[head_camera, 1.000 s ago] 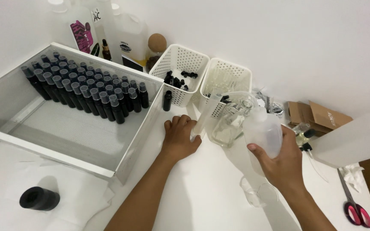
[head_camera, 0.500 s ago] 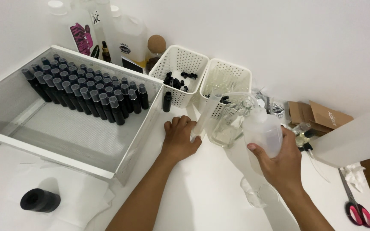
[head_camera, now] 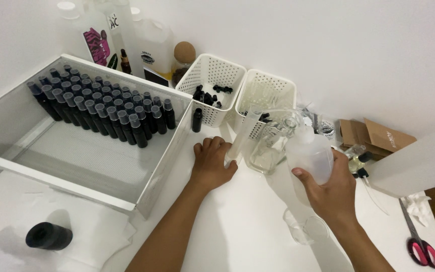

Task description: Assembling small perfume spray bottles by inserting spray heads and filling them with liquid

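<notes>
My right hand point(head_camera: 334, 191) grips a white translucent squeeze bottle point(head_camera: 310, 153), tilted with its neck toward a clear glass beaker point(head_camera: 270, 146). My left hand point(head_camera: 211, 163) rests on the white table and holds the base of a tall clear measuring cylinder point(head_camera: 242, 135) that stands just left of the beaker. A small clear glass cup point(head_camera: 305, 229) sits on the table below my right hand.
A white mesh tray point(head_camera: 84, 166) at left holds several rows of black spray bottles point(head_camera: 101, 108). Two white perforated baskets point(head_camera: 212, 88) stand behind. A black cap point(head_camera: 49, 235) lies front left. Scissors point(head_camera: 421, 247), cardboard boxes point(head_camera: 373, 135) and a large white jug point(head_camera: 419, 163) are at right.
</notes>
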